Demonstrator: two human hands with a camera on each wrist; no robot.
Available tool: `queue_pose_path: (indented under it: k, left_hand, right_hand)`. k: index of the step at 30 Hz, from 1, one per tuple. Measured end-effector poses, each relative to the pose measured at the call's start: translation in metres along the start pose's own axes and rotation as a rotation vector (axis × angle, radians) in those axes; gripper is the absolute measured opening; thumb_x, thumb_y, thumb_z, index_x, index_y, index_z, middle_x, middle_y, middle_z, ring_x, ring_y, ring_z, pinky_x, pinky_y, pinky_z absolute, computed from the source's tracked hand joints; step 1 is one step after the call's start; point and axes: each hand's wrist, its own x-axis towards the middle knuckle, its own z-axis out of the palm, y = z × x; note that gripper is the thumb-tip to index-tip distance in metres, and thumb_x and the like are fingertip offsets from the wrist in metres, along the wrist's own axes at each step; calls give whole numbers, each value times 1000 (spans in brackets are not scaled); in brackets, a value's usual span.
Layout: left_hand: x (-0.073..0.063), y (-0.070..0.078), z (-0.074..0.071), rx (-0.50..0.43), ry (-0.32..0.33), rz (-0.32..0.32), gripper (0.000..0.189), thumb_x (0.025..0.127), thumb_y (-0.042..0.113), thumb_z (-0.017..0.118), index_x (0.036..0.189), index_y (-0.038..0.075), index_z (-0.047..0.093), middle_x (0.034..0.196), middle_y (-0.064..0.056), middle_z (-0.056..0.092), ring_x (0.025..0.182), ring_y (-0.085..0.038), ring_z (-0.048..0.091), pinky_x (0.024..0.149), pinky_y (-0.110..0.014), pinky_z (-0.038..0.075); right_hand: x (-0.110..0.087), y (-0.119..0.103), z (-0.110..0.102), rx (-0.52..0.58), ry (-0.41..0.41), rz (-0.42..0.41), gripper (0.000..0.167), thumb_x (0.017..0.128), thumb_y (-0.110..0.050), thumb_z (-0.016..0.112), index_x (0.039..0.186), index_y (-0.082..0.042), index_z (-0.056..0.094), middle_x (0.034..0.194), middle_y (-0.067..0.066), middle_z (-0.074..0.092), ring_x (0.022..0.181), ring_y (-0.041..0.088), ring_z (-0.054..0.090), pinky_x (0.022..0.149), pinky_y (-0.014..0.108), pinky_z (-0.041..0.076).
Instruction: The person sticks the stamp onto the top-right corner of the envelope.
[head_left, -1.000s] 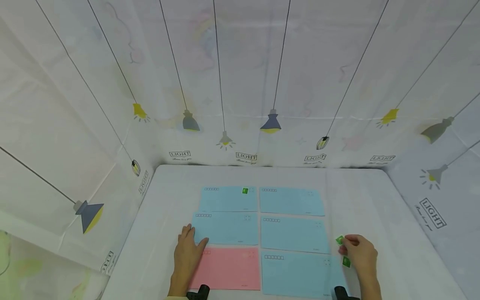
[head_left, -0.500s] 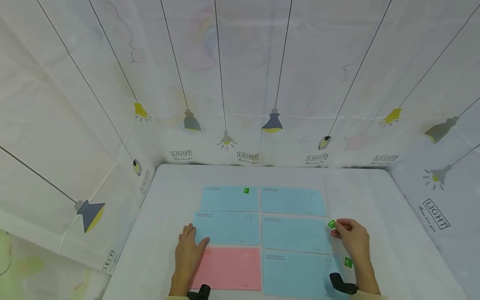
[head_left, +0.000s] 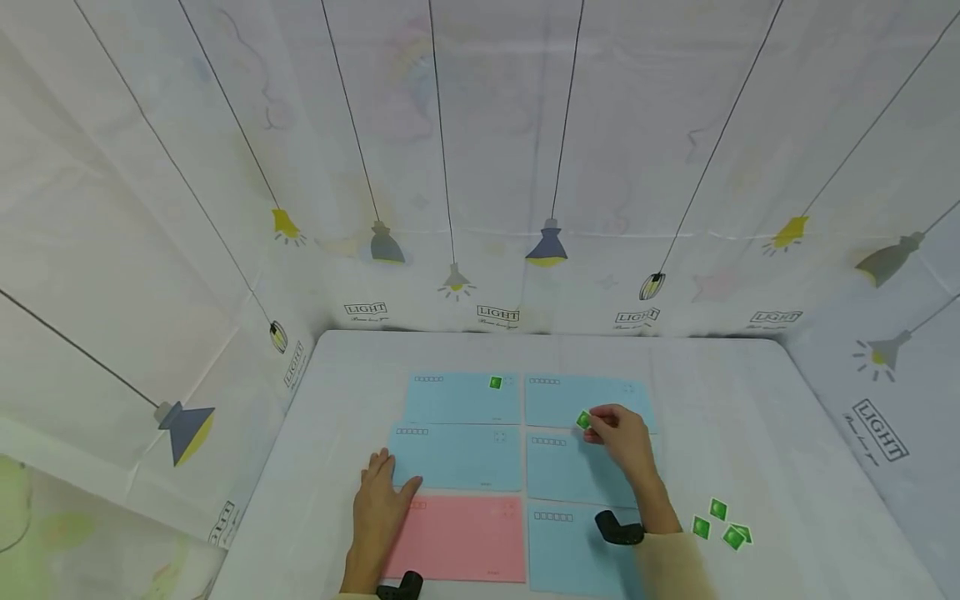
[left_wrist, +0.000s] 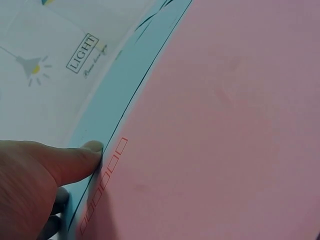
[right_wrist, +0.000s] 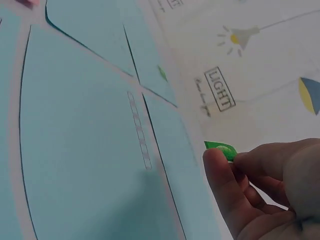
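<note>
My right hand (head_left: 621, 435) pinches a small green stamp (head_left: 584, 420) between thumb and fingertips. In the head view it overlaps the seam between the back right blue envelope (head_left: 570, 398) and the middle right blue envelope (head_left: 558, 467). The right wrist view shows the same stamp (right_wrist: 221, 151) from the side. My left hand (head_left: 378, 504) rests with fingers extended at the left edges of the middle left blue envelope (head_left: 450, 458) and the pink envelope (head_left: 457, 542). In the left wrist view its thumb (left_wrist: 80, 162) lies near the seam between them.
Several loose green stamps (head_left: 718, 509) lie on the white table (head_left: 787, 433) at the right. One stamp (head_left: 496, 382) sits on the back left blue envelope (head_left: 450, 404). A front right blue envelope (head_left: 558, 558) lies partly beneath my right forearm. A lamp-print cloth (head_left: 480, 150) hangs behind.
My right hand has carried the pinched stamp left and away from me, from beside the envelopes to over the right-hand ones, uncovering more loose stamps. My left hand stays in place.
</note>
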Motion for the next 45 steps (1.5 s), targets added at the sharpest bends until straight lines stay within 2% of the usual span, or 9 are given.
queue_pose_path:
  k: [7, 10, 18, 23, 27, 32, 41, 45]
  left_hand:
    - [1, -2, 2, -15, 10, -2, 69, 89, 34, 75, 137, -11, 53, 152, -27, 44, 145, -50, 33, 112, -67, 34]
    - [1, -2, 2, -12, 19, 1, 68, 89, 33, 76, 136, -11, 55, 151, -27, 46, 143, -51, 35, 111, -68, 35]
    - [0, -2, 1, -16, 26, 2, 67, 89, 31, 76, 136, -11, 55, 150, -28, 47, 144, -50, 36, 112, -67, 35]
    - [1, -3, 1, -9, 35, 3, 67, 88, 32, 76, 135, -10, 56, 150, -27, 48, 144, -49, 37, 112, -66, 35]
    - [1, -3, 1, -14, 32, 0, 67, 88, 32, 76, 135, -10, 56, 150, -27, 48, 144, -49, 36, 112, -66, 34]
    - [1, -3, 3, -21, 22, -13, 67, 88, 33, 76, 136, -10, 56, 151, -27, 46, 144, -50, 35, 112, -67, 34]
    - [1, -4, 3, -17, 11, -25, 68, 88, 34, 75, 137, -8, 55, 152, -25, 46, 144, -49, 35, 112, -67, 34]
    - [1, -4, 3, -19, 13, -21, 68, 88, 34, 76, 137, -9, 55, 152, -26, 46, 144, -49, 35, 112, -67, 35]
  right_hand:
    - [6, -20, 47, 31, -98, -30, 23, 97, -12, 64, 114, 4, 67, 98, 19, 71, 77, 20, 73, 75, 37, 63]
    - [8, -26, 64, -1, -126, -59, 21, 95, -11, 66, 111, 2, 68, 93, 16, 72, 75, 18, 72, 71, 34, 62]
    - [13, -35, 100, -88, -229, -106, 14, 95, -11, 67, 103, 0, 69, 84, 10, 72, 71, 17, 70, 69, 36, 61]
    - [14, -37, 118, -152, -285, -151, 11, 95, -10, 67, 101, -2, 70, 82, 7, 71, 69, 14, 67, 63, 29, 57]
    - [17, -36, 129, -211, -298, -194, 9, 95, -11, 66, 99, -4, 70, 79, 4, 68, 65, 13, 62, 58, 27, 51]
    - [17, -32, 136, -277, -299, -231, 8, 96, -12, 65, 99, -6, 70, 79, 2, 66, 63, 11, 57, 57, 25, 48]
    - [16, -29, 140, -354, -251, -317, 6, 94, -11, 67, 96, -8, 72, 87, 2, 69, 74, 11, 56, 67, 29, 50]
    - [16, -27, 144, -394, -237, -338, 6, 94, -10, 67, 95, -8, 72, 87, 2, 69, 74, 11, 57, 67, 30, 50]
